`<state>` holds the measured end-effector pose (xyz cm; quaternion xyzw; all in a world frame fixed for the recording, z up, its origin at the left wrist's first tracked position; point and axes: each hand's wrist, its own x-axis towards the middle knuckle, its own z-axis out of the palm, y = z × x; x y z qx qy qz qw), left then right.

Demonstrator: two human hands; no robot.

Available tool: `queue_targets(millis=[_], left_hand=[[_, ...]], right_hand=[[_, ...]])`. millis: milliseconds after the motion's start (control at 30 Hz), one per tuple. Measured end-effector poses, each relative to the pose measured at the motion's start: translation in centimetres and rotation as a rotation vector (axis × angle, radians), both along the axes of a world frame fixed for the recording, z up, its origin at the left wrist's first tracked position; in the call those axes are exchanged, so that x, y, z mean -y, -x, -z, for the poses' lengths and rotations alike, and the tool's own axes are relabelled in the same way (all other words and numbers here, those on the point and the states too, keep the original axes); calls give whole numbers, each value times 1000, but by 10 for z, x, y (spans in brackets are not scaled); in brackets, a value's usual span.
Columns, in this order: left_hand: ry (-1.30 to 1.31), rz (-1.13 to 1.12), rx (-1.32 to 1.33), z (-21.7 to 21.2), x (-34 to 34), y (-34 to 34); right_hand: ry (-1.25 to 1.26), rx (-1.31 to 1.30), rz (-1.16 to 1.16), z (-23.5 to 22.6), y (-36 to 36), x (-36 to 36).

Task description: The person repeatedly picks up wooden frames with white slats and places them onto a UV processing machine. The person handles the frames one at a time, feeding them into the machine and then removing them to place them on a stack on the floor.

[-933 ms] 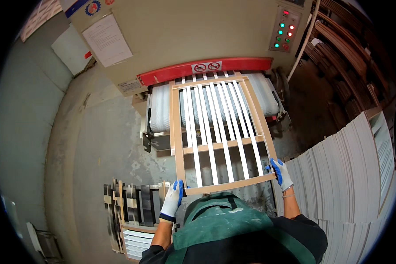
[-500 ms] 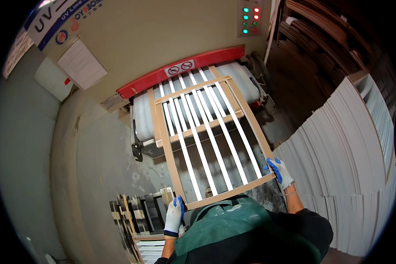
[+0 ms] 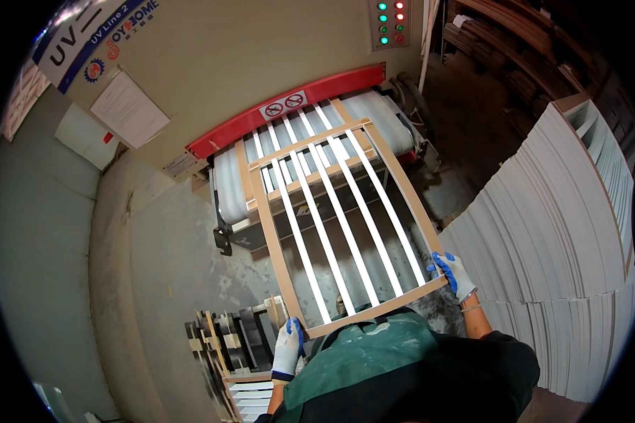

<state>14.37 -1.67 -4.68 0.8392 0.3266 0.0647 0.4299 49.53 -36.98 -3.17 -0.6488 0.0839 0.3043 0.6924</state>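
A slatted frame [image 3: 381,308] with brown rails and white slats is held in front of me, its far end above the conveyor. My left hand [image 3: 288,345], in a white and blue glove, is closed on its near left corner. At the near right corner my right hand [image 3: 454,275], gloved alike, grips the rail. Beneath the far end, a second slatted frame [image 3: 243,168] lies on the conveyor belt [image 3: 227,180], partly hidden under a red guard bar [image 3: 222,130]. I cannot tell whether the two frames touch.
A large beige machine [image 3: 261,56] stands ahead, with a lit button panel [image 3: 390,25]. High stacks of pale panels [image 3: 536,218] rise at my right. More slatted pieces [image 3: 250,391] and dark strips [image 3: 240,338] sit low at my left. Dark stacked boards [image 3: 501,42] are far right.
The second frame has travelled farther under the red guard bar. Both hands keep hold of the near slatted frame, which has hardly moved. My view has shifted slightly.
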Motion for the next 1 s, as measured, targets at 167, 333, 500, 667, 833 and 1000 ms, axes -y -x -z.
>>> queue_targets(millis=[167, 333, 500, 667, 833, 1000], left_hand=[[-202, 128, -8, 19, -5, 9], [-43, 42, 32, -8, 3, -1], [-108, 85, 21, -11, 3, -4], [-17, 4, 6, -11, 4, -9], [231, -167, -143, -22, 4, -19], [208, -127, -138, -36, 5, -24]], right_hand=[[20, 16, -1, 0, 3, 1], [30, -2, -6, 11, 3, 5], [22, -15, 13, 4, 6, 4], [20, 3, 37, -9, 10, -3], [41, -1, 25, -9, 7, -5], [57, 15, 14, -12, 6, -9]])
